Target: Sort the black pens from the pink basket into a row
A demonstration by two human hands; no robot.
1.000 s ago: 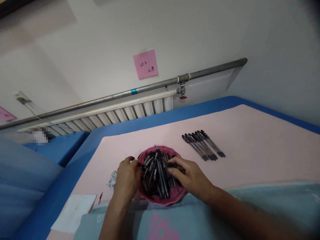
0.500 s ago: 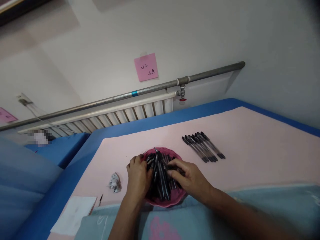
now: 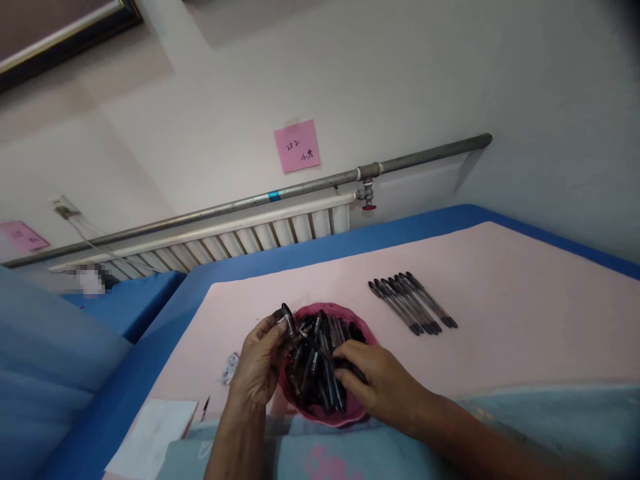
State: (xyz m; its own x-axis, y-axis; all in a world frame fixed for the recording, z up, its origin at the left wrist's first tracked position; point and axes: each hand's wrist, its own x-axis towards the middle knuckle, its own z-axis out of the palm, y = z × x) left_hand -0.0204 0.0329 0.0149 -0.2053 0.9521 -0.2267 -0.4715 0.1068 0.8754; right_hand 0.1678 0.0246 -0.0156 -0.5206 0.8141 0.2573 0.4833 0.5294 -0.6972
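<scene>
A pink bowl (image 3: 364, 328) full of several black pens sits on the pink table cover (image 3: 500, 300) near the front edge. My left hand (image 3: 257, 367) is at the bowl's left rim, fingers pinched on one black pen (image 3: 287, 315) lifted a little above the pile. My right hand (image 3: 380, 383) lies over the right side of the bowl, fingers curled on the pens in the pile. A row of several black pens (image 3: 413, 303) lies side by side on the cover to the right of the bowl.
A crumpled scrap (image 3: 230, 368) and a white paper sheet (image 3: 145, 440) lie left of the bowl. A blue border (image 3: 165, 320) edges the table. A radiator (image 3: 225, 240), a grey pipe (image 3: 300, 190) and a pink note (image 3: 297, 147) are on the wall behind.
My left hand has drawn back from the pile to the bowl's left rim and raised one pen. My right hand has stayed on the pens. The view has shifted slightly.
</scene>
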